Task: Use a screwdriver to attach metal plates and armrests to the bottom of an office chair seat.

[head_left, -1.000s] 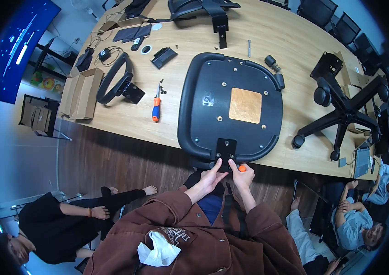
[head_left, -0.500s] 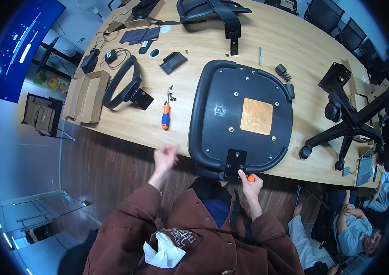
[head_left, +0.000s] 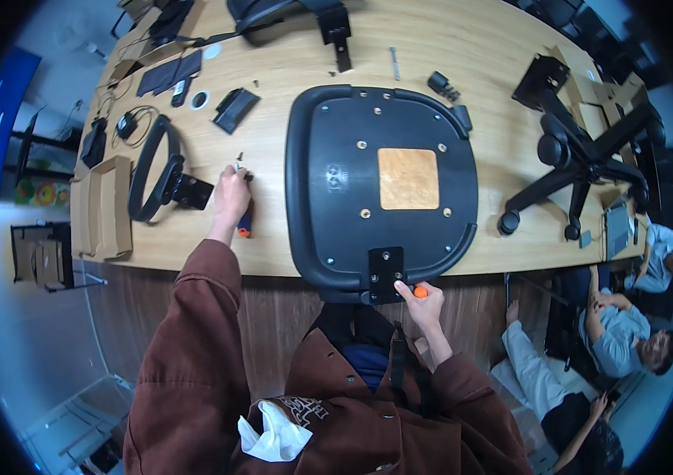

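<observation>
Left hand [head_left: 231, 192] at screws [head_left: 248, 176], right hand [head_left: 425, 305] at seat [head_left: 352, 188]
Whether the left has closed, I can't tell; screwdriver [head_left: 248, 217] partly beneath it. The right clamps an orange piece [head_left: 420, 292].

Brown jacket [head_left: 352, 419], loose long sleeves [head_left: 194, 340], pale outlined lettering [head_left: 302, 408] on chest, crumpled white cloth [head_left: 275, 434] beside it, small round fasteners [head_left: 350, 378], dark blue underlayer [head_left: 368, 366], black strap [head_left: 398, 352], black trousers [head_left: 352, 321].

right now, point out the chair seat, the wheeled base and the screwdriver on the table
Chair seat [head_left: 364, 179], head view: on its upturned underside
Wheeled base [head_left: 584, 169], head view: on its central hub
Screwdriver [head_left: 246, 222], head view: on its handle
</observation>
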Demonstrator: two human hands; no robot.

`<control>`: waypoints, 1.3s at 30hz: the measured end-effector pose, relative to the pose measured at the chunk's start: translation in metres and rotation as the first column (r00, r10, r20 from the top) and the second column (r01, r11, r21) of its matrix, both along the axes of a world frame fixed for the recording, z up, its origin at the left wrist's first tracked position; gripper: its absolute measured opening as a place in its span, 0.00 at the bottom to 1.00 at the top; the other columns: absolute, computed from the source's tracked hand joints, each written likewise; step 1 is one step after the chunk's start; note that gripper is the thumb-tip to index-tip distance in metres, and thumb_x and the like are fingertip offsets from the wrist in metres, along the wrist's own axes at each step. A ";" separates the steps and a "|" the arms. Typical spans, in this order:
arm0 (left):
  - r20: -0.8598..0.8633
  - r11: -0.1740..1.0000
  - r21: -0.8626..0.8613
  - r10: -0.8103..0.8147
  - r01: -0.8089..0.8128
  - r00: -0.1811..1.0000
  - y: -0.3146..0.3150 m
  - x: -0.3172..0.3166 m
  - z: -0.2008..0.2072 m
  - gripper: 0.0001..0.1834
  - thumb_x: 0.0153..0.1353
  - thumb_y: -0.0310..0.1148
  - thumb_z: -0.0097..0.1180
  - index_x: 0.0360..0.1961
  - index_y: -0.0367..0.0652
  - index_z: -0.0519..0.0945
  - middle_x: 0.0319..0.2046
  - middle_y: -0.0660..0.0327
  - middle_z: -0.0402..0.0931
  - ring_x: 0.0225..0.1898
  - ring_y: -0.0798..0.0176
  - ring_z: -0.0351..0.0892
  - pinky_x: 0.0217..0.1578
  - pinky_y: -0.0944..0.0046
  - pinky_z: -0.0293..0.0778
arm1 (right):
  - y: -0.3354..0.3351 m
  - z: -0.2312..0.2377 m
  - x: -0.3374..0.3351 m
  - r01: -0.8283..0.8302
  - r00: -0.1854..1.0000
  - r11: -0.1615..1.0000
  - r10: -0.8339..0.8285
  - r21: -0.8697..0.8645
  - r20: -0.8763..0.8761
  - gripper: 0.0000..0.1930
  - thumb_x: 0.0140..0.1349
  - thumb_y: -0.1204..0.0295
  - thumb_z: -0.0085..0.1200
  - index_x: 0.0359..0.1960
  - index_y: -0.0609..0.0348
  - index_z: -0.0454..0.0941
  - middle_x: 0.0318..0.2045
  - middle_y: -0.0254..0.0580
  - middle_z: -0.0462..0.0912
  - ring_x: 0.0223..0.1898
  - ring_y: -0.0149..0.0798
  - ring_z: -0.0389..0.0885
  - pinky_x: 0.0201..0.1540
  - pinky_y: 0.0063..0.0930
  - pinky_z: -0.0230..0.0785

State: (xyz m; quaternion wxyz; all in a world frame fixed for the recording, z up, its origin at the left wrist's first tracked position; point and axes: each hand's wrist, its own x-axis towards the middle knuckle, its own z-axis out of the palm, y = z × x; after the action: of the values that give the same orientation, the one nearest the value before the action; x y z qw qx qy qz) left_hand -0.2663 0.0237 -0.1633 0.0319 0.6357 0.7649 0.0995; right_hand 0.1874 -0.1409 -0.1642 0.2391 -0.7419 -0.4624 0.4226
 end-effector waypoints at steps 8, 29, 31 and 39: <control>0.025 0.995 -0.027 -0.092 0.093 0.995 0.008 -0.011 -0.006 0.06 0.58 0.25 0.58 0.35 0.37 0.84 0.38 0.49 0.77 0.43 0.45 0.80 0.43 0.48 0.78 | 0.003 0.011 -0.002 0.006 1.000 0.998 -0.005 -0.066 0.014 0.21 0.52 0.52 0.72 0.32 0.59 0.88 0.24 0.39 0.87 0.27 0.34 0.84 0.36 0.31 0.75; 0.950 0.953 -0.303 0.304 -0.020 0.068 -0.150 0.205 0.098 0.07 0.62 0.22 0.64 0.39 0.30 0.82 0.30 0.57 0.83 0.28 0.68 0.83 0.27 0.71 0.77 | 0.009 0.024 0.001 -0.040 0.999 0.991 0.044 -0.124 0.031 0.23 0.49 0.45 0.71 0.33 0.53 0.89 0.26 0.41 0.88 0.30 0.41 0.88 0.38 0.35 0.77; 0.920 0.919 -0.390 0.386 0.061 0.069 -0.156 0.226 0.081 0.08 0.61 0.23 0.65 0.39 0.30 0.81 0.30 0.56 0.83 0.27 0.69 0.83 0.26 0.73 0.77 | 0.010 0.025 0.003 -0.051 0.998 0.989 0.056 -0.141 0.030 0.23 0.49 0.45 0.71 0.33 0.53 0.89 0.26 0.41 0.88 0.31 0.41 0.88 0.38 0.36 0.77; 0.819 0.939 -0.262 0.094 0.222 0.567 -0.133 0.246 0.068 0.08 0.59 0.25 0.66 0.37 0.32 0.84 0.27 0.61 0.83 0.28 0.74 0.81 0.30 0.72 0.77 | 0.009 0.021 0.004 -0.025 0.996 0.989 0.037 -0.146 0.080 0.25 0.48 0.46 0.73 0.27 0.59 0.87 0.20 0.39 0.85 0.23 0.36 0.83 0.33 0.34 0.74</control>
State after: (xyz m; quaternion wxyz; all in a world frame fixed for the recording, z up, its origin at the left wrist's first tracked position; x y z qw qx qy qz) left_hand -0.0205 -0.1092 -0.0950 0.4946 0.5287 0.6430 0.2499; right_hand 0.1917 -0.1320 -0.1437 0.1587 -0.7670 -0.4514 0.4276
